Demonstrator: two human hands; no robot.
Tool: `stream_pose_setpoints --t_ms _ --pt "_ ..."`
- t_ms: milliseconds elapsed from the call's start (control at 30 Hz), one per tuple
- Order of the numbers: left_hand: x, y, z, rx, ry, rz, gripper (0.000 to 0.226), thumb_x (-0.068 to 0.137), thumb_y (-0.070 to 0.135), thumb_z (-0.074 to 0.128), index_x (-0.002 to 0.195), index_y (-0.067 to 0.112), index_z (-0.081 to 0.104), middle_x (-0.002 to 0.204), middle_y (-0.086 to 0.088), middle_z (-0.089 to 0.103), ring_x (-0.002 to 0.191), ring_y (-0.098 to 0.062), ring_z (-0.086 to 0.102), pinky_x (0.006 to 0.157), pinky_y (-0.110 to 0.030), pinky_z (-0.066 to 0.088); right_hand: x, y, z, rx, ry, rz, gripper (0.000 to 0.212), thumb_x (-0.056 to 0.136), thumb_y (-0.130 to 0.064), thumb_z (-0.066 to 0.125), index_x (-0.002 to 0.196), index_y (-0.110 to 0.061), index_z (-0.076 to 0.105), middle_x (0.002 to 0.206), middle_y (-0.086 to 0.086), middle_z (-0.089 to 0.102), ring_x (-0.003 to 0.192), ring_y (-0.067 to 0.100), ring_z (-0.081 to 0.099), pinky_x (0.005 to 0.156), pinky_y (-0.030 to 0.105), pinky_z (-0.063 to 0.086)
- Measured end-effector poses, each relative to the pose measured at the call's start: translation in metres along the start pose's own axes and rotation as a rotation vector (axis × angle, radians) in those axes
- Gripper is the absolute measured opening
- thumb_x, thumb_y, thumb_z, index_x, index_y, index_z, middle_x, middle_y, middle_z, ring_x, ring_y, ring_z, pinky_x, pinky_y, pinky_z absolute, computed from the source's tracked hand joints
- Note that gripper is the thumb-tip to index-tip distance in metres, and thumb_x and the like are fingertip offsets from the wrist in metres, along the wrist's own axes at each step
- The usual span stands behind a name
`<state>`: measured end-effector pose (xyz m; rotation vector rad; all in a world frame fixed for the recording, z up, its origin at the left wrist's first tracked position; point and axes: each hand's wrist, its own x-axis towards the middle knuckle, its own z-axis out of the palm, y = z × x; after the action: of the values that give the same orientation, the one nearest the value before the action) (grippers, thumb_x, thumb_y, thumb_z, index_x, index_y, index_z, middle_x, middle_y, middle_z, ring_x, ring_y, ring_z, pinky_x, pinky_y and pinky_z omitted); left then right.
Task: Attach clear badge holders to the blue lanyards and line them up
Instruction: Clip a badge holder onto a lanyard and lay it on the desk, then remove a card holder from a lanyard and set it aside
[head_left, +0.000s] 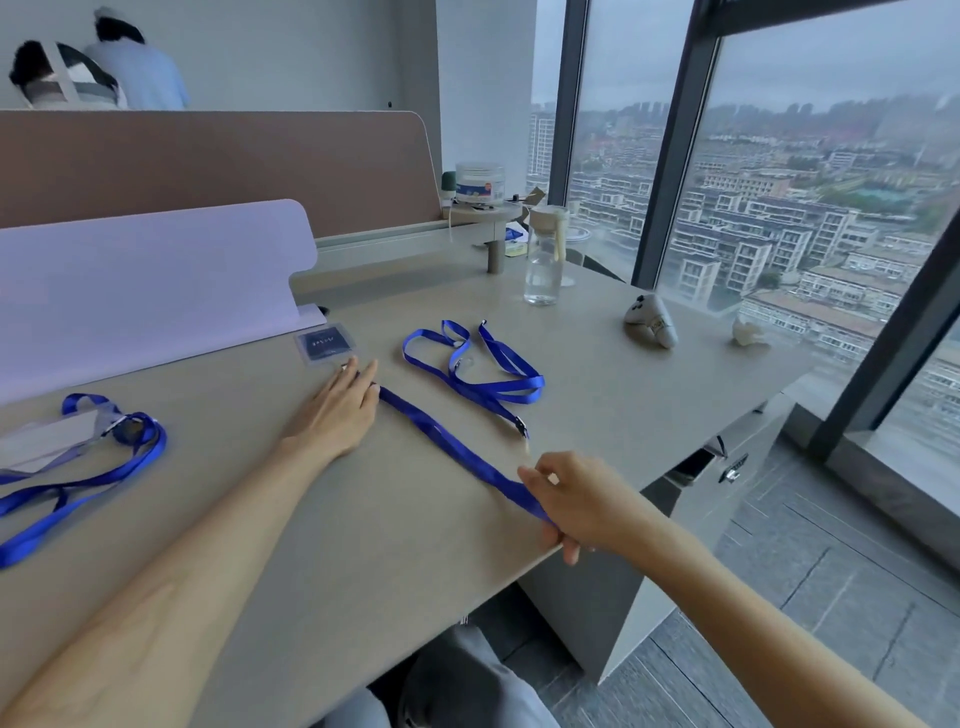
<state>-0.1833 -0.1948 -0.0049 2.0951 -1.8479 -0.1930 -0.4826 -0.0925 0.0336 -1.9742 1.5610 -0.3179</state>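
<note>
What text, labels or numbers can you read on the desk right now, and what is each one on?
No text here can be read clearly enough to quote.
Badge holder: a pale line of marks on dark blue, too blurred to read.
Plastic tub: label with blue and orange print, too small to read.
Game controller: a small mark, unreadable.
Stretched blue lanyard: no print visible.

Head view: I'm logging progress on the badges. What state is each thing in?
Left hand, flat, pressing the straight lanyard's far end.
Right hand, pinching its near end at the table edge.
Straight lanyard, stretched between the hands.
Badge holder, flat beside the left hand; attachment unclear.
Loose lanyard, tangled, no holder.
Left lanyard, coiled, seemingly clipped to a white holder.
Bottle, upright, capped.
</note>
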Motion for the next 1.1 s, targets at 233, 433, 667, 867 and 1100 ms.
stream_pose_setpoints --t_ms 233,433,667,867,1100 --pt "-0.068 0.024 -0.002 -0.231 0.01 0.037 0.049 0.102 0.03 0.03 0.15 0.02 0.028 0.16 0.0 0.02 0.147 -0.013 0.019 0.118 -0.028 0.012 -0.016 -0.01 -0.01 -0.369 0.248 -0.086 0.047 0.1 -0.041 0.031 0.084 -0.006 0.058 0.068 0.009 0.065 0.057 0.028 0.066 0.063 0.032 0.051" --pt "-0.134 0.039 -0.022 -0.407 0.033 -0.032 0.043 0.102 0.029 0.034 0.144 0.02 0.04 0.151 0.0 0.041 0.139 -0.016 0.037 0.11 -0.023 0.025 -0.023 -0.04 0.0 -0.365 0.385 -0.191 0.036 0.097 -0.036 0.038 0.088 -0.008 0.06 0.074 0.01 0.063 0.069 0.03 0.061 0.059 0.033 0.046" --pt "-0.207 -0.009 -0.05 -0.622 0.184 -0.162 0.035 0.102 0.03 0.038 0.131 0.02 0.055 0.134 0.004 0.057 0.117 -0.009 0.053 0.09 -0.014 0.033 -0.005 -0.14 0.073 -0.225 0.363 -0.441 0.031 0.097 -0.041 0.041 0.092 -0.017 0.062 0.082 0.0 0.067 0.075 0.026 0.063 0.066 0.035 0.051" --pt "-0.22 -0.101 -0.076 -0.555 0.449 -0.226 0.029 0.096 0.01 0.049 0.121 0.016 0.06 0.122 0.003 0.062 0.111 -0.005 0.053 0.095 -0.017 0.042 0.032 -0.224 0.155 -0.076 0.285 -0.605 0.024 0.095 -0.037 0.043 0.094 -0.02 0.06 0.097 0.0 0.064 0.084 0.028 0.062 0.068 0.034 0.047" --pt "-0.18 -0.193 -0.102 -0.118 0.482 -0.227 0.039 0.099 0.02 0.04 0.138 0.02 0.046 0.144 0.009 0.044 0.135 -0.01 0.035 0.108 -0.025 0.031 0.103 -0.278 0.222 0.059 0.187 -0.684 0.037 0.093 -0.017 0.048 0.13 -0.019 0.051 0.124 0.006 0.051 0.113 0.029 0.051 0.082 0.035 0.045"
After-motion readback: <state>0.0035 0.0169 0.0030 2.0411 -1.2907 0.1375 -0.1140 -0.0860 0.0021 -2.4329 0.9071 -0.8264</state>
